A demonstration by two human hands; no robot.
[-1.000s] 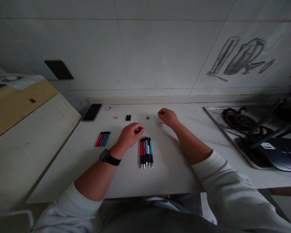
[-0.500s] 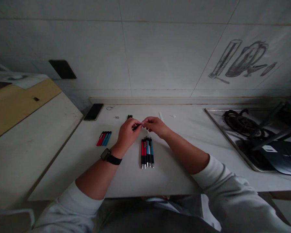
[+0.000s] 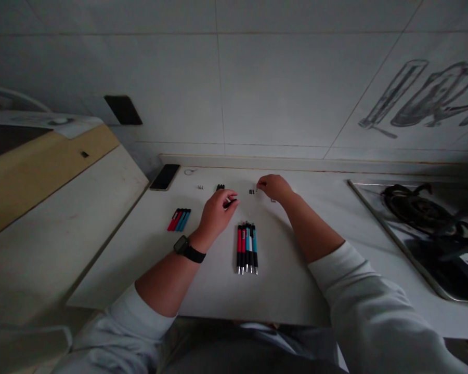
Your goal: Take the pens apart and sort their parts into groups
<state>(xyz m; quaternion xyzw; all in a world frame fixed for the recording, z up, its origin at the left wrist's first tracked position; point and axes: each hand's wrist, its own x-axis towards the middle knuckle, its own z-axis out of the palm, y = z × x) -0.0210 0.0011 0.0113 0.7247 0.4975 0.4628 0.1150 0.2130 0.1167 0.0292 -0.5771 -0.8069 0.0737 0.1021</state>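
Observation:
My left hand point(image 3: 215, 215), with a black watch on its wrist, is closed on a small black pen part point(image 3: 231, 203) above a row of several assembled pens point(image 3: 247, 248) in red, white and blue. My right hand point(image 3: 272, 187) reaches to the back of the white counter point(image 3: 284, 270); its fingers are pinched beside some tiny dark parts point(image 3: 251, 191). What they pinch is too small to make out. A bunch of red and blue pen barrels point(image 3: 179, 219) lies to the left.
A dark phone point(image 3: 164, 177) lies at the back left corner. Small black pieces point(image 3: 220, 187) and tiny metal bits point(image 3: 200, 187) lie along the back. A gas hob point(image 3: 421, 213) fills the right side. A lower wooden surface point(image 3: 42, 208) stands at the left.
My hands, together at the centre half a second ago, have parted. My right hand went back to the small parts at the rear; my left hand stays with the black part. The view shifted left.

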